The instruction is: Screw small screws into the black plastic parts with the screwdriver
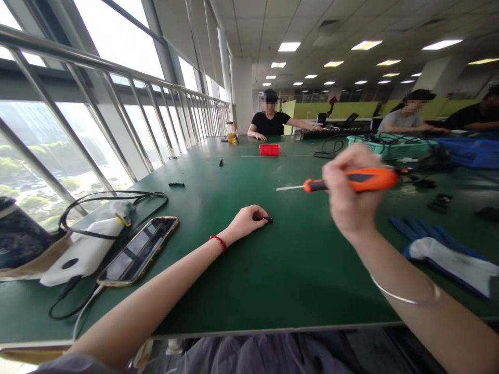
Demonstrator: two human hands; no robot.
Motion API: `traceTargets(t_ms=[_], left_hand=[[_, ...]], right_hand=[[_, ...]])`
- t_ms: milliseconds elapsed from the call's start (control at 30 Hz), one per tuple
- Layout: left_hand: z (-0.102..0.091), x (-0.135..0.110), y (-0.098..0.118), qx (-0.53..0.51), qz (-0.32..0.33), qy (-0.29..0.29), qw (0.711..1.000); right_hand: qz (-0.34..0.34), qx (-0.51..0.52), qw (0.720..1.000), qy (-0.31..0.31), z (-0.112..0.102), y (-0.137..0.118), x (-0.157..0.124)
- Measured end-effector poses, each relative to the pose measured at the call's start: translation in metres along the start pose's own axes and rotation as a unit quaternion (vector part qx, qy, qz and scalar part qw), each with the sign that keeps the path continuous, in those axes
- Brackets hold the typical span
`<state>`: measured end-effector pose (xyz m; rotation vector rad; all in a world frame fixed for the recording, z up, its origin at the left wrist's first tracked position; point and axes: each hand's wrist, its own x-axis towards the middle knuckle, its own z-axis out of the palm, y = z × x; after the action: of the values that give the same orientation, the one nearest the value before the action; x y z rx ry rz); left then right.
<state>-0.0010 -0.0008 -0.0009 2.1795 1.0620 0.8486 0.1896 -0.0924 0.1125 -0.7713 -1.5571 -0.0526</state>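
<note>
My left hand (247, 221) rests on the green table (241, 291), its fingers closed on a small black part (266, 219). Most of that part is hidden by the fingers, so its exact kind does not show. Raised above the table on the right, my right hand (351, 195) grips an orange and black screwdriver (374, 179). The screwdriver lies almost level, its thin metal shaft pointing left. Its tip is above and to the right of the black part and apart from it. The right hand is slightly blurred.
A phone (138, 252), a white power bank (88, 249) and cables lie left. Blue-white gloves (448, 254) lie right. Small black pieces (176, 184) and a red tray (269, 150) are farther back, near green (393, 148) and blue baskets (468, 151). Several people sit beyond.
</note>
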Motion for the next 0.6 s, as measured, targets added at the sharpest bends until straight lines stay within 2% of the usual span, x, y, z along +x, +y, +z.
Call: traceTargets(t_ms=[133,200,400,600], left_hand=[[0.004,0.000,0.001,0.012,-0.017,0.019,1.000],[0.005,0.000,0.002,0.024,-0.024,0.030,0.999],[0.006,-0.003,0.007,0.050,-0.024,0.040,0.998],[0.007,-0.002,0.004,-0.011,-0.035,0.032,0.999]], right_hand=[[0.066,0.036,0.996,-0.042,0.035,0.024,-0.012],[0.099,0.021,0.993,-0.058,0.044,0.035,-0.021],[0.128,-0.008,0.989,-0.071,0.041,0.043,-0.039],[0.135,-0.020,0.987,-0.088,0.043,0.042,-0.044]])
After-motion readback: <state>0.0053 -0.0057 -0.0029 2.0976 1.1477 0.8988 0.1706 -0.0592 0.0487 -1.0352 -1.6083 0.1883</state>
